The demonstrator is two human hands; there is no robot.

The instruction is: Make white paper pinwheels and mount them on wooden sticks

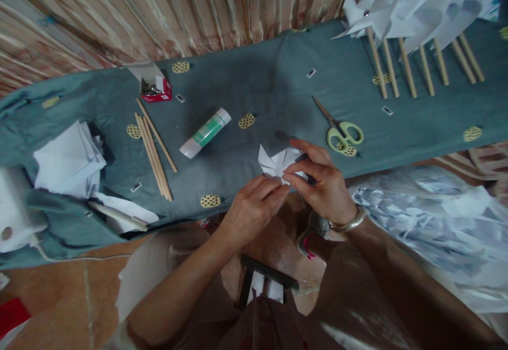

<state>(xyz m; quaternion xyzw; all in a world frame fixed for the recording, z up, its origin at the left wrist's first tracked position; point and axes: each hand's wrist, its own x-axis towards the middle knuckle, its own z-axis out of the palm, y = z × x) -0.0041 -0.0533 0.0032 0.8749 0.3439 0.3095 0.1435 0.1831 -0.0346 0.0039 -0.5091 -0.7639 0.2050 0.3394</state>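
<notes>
A folded white paper pinwheel point(275, 162) rests at the near edge of a table covered in a teal cloth point(254, 90). My left hand point(254, 204) pinches its near edge with closed fingers. My right hand point(323, 180), with a metal bangle on the wrist, grips the paper's right side, fingers curled over it and over something dark that I cannot make out.
Green-handled scissors point(341, 130) lie right of the paper, a glue stick point(205, 133) and several wooden sticks point(154, 149) to its left. A red box of pins point(156, 89), a stack of white paper point(69, 162), and finished pinwheels on sticks point(413, 27) at the far right.
</notes>
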